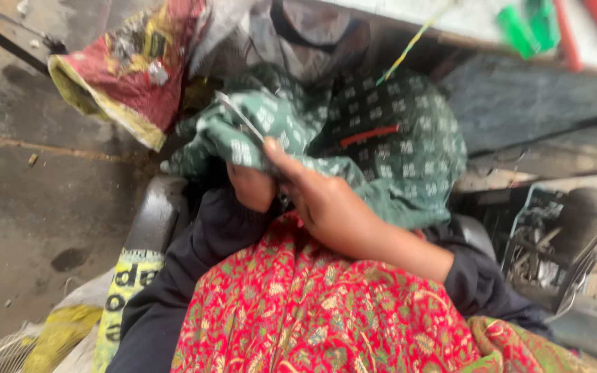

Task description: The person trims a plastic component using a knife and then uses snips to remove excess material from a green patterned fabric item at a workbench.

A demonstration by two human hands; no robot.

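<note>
Head view: a green patterned cloth (381, 138) lies bunched at the centre of the frame, over a person's lap, with a thin metal needle-like tool (240, 116) at its 9 o'clock edge. The right hand (326, 200) pinches a fold of the cloth between thumb and fingers; the left hand (250, 185), at its 9 o'clock, is curled tight on the same fold. A red floral garment (298, 304) spreads at 6 o'clock from the cloth. At 11 o'clock a red and yellow sack (133, 69) sits with its mouth crumpled; its contents cannot be told. At 3 o'clock an open dark box (519, 228) holds blurred metal parts. Green and red tools (540, 21) lie on a ledge at 1 o'clock.
</note>
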